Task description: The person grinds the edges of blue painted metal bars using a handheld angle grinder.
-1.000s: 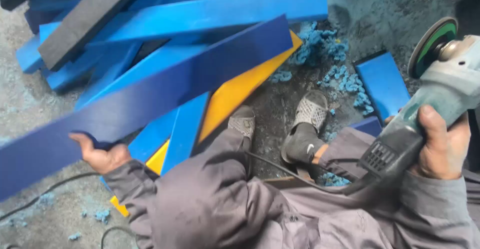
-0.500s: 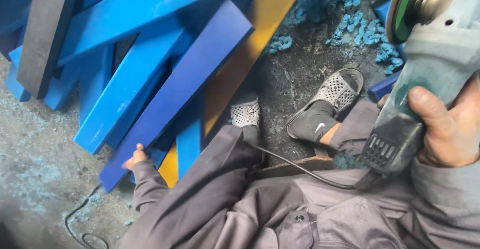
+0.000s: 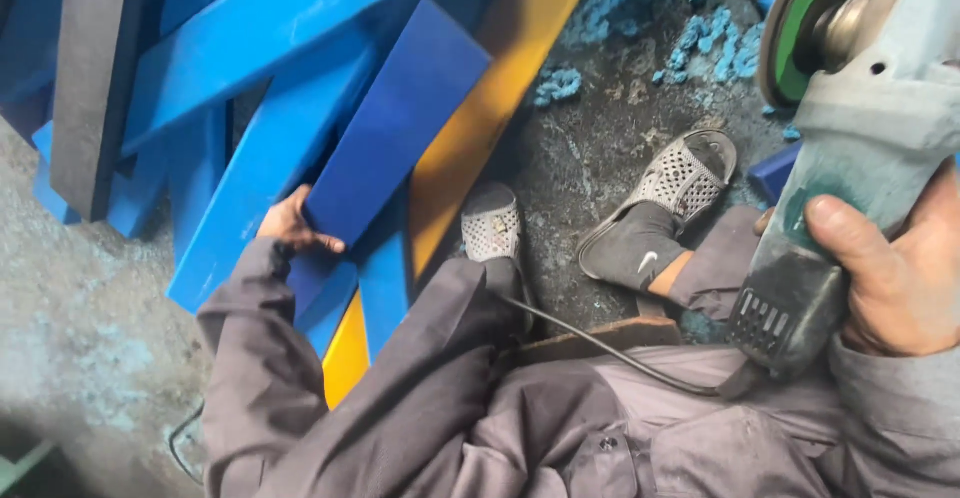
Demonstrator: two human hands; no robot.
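The left hand (image 3: 293, 226) grips the near end of a dark blue plank (image 3: 395, 143). Its fingers (image 3: 322, 242) curl round the lower corner of the board, thumb side on the face, so the hold is closed on it. The plank lies slanting from near left to far right, on top of a yellow plank (image 3: 480, 128) and beside a heap of lighter blue planks (image 3: 250, 28) at the far left. A dark grey plank (image 3: 90, 78) rests across that heap.

The right hand (image 3: 900, 268) is wrapped tight round the body of an angle grinder (image 3: 850, 158), held up at the near right with its green-backed disc (image 3: 805, 18) pointing away and clear of any workpiece. Its cable (image 3: 600, 343) trails across the grey work clothes towards the lap.

Both feet in perforated grey slippers (image 3: 680, 173) sit on the dirty floor (image 3: 80, 288), with blue shavings (image 3: 700, 48) scattered beyond them.

By the look of it, the step in hand is positioning: one board is being set in place while the tool waits. The next move would call for the plank to be steadied against the yellow one or the floor, with the left fingers kept back from the edge before the disc comes near.
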